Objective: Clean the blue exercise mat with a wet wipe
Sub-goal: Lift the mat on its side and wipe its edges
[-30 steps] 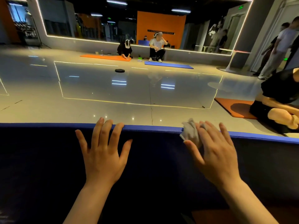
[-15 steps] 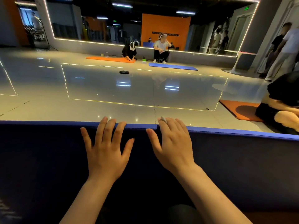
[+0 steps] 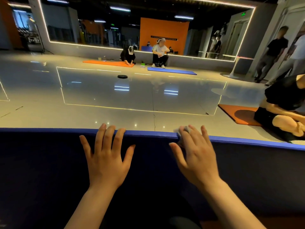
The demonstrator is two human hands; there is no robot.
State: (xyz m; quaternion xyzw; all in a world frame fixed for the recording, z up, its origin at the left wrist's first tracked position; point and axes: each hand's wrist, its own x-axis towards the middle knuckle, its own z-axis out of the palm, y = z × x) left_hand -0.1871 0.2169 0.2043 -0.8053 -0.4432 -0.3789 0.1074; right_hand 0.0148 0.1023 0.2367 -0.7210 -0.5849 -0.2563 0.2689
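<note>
Two hands, the left (image 3: 107,160) and the right (image 3: 197,160). One wet wipe (image 3: 182,130). Four mats: two blue (image 3: 49,162) (image 3: 171,70), two orange (image 3: 109,63) (image 3: 239,114). One black disc (image 3: 122,76) on the floor.

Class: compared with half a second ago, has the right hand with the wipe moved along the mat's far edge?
Yes. The right hand, pressing the wet wipe, has slid rightward along the blue mat, away from the planted left hand.

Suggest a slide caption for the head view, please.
Left hand braces the blue exercise mat while right hand presses a wet wipe along its far edge.
</note>
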